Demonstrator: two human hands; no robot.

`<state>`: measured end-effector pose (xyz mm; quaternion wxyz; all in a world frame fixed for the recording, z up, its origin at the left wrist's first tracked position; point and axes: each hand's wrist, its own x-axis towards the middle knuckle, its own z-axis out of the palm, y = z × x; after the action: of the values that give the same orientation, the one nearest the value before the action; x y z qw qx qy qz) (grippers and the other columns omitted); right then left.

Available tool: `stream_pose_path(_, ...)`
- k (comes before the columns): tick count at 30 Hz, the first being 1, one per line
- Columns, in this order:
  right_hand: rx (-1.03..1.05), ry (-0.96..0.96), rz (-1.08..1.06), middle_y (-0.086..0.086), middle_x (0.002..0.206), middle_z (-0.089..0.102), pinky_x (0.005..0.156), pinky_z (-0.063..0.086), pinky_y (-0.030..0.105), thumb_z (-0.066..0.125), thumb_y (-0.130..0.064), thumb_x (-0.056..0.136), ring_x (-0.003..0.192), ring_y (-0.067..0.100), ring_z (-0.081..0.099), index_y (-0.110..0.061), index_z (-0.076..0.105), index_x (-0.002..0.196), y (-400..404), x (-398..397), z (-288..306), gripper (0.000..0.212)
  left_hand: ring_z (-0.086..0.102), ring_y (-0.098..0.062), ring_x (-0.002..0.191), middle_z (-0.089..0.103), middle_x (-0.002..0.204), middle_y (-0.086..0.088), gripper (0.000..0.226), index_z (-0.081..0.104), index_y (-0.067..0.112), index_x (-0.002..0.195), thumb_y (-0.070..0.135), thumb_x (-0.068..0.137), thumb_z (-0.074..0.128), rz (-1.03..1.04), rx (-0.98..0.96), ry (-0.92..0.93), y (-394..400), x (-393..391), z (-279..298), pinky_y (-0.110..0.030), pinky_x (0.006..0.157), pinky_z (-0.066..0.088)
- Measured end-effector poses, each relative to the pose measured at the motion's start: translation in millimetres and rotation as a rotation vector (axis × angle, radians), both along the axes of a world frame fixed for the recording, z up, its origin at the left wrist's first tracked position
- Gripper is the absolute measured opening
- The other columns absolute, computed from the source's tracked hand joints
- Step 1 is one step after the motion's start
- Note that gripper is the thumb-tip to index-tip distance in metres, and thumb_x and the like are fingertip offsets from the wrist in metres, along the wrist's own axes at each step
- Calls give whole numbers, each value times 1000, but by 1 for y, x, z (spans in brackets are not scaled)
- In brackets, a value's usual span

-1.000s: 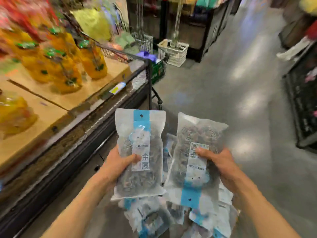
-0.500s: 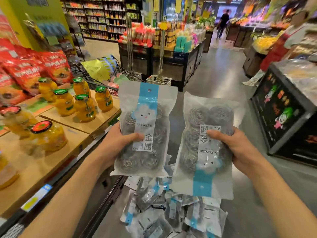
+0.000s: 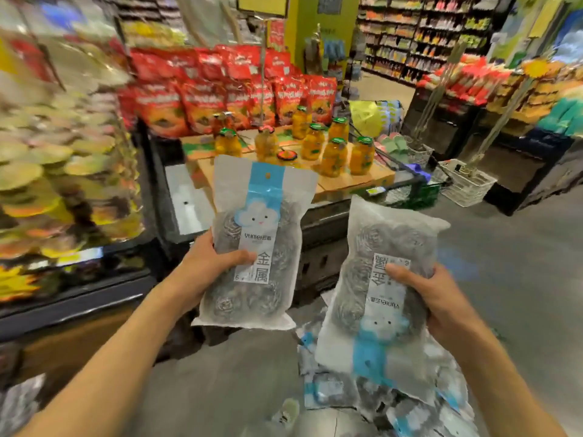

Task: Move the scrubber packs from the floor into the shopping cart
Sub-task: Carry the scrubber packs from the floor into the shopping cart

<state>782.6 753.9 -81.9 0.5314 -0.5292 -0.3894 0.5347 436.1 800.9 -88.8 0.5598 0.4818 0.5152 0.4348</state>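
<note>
The left hand (image 3: 214,263) grips one scrubber pack (image 3: 255,244) upright, thumb curled across its label and fingers behind. The right hand (image 3: 438,298) holds a second scrubber pack (image 3: 375,298) the same way, that one upside down with its blue band toward the floor. The two packs are just beside each other, not touching, raised above the pile of packs (image 3: 347,392) lying on the floor (image 3: 511,247) at near right. The shopping cart (image 3: 407,181) stands farther off to the right, beyond the tabletop (image 3: 353,179) carrying jars of yellow fruit (image 3: 334,146); only its dark frame and green mesh show. To carry well, I would keep both thumbs firm on the slippery film, swing the packs right and clear of the jars, and release them only once they are over the basket.
</note>
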Motion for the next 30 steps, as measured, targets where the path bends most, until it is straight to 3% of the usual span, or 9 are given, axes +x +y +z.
stream_pose_path(5,-6,-57,285,12,101,79,63,62,32,78,-15,77,83,25,78,-7,66,121,-10,-130,-4,46,76,-28,101,80,107,-5,47,68,13,121,-3,77,78,301,-9,10,-127,-130,-2,-35,80,63)
stream_pose_path(9,-22,-111,466,13,107,78,74,65,41,76,-13,85,94,32,77,-9,66,121,-35,-235,-2,38,77,-20,95,80,103,1,82,72,20,113,34,36,98,561,18,45,-228,-230,-5,-36,82,61)
stream_pose_path(11,-7,-152,546,13,107,78,78,63,46,79,-17,79,95,33,77,-10,67,120,-51,-286,-1,43,77,-22,95,80,102,0,89,73,19,109,41,27,99,678,10,36,-274,-275,-13,-41,87,61)
stream_pose_path(14,27,-204,649,11,107,79,81,61,44,80,-18,77,95,30,77,-12,66,121,-76,-367,-1,46,77,-18,92,81,99,2,72,73,20,104,29,36,97,805,6,16,-338,-342,-24,-43,91,58)
stream_pose_path(18,37,-253,777,8,109,79,83,62,44,80,-17,81,97,27,77,-13,64,124,-115,-483,-12,46,77,-23,96,80,105,-3,95,73,15,112,45,27,101,887,-14,-40,-414,-427,-38,-39,86,58)
stream_pose_path(21,21,-286,842,4,107,79,72,64,35,80,-13,81,96,24,77,-14,65,122,-147,-563,-21,44,77,-25,97,80,107,-4,102,72,17,115,56,26,100,914,-58,-48,-463,-485,-40,-43,87,59)
stream_pose_path(23,21,-325,870,2,103,80,67,63,30,82,-10,80,93,22,78,-15,66,119,-161,-608,-26,42,77,-20,95,80,105,-1,105,70,17,118,58,26,99,934,-82,-10,-486,-521,-42,-36,80,61)
stream_pose_path(27,54,-424,881,-3,98,80,66,62,27,87,-7,75,87,16,78,-17,67,116,-166,-679,-35,47,77,-15,93,80,103,6,70,68,23,120,38,57,94,923,-128,43,-501,-583,-48,-35,82,60)
stream_pose_path(30,78,-512,901,-2,100,79,68,61,29,91,-11,71,90,18,77,-20,67,117,-154,-721,-46,52,77,-9,91,79,102,11,54,65,28,118,26,70,91,879,-165,115,-489,-628,-56,-26,76,60)
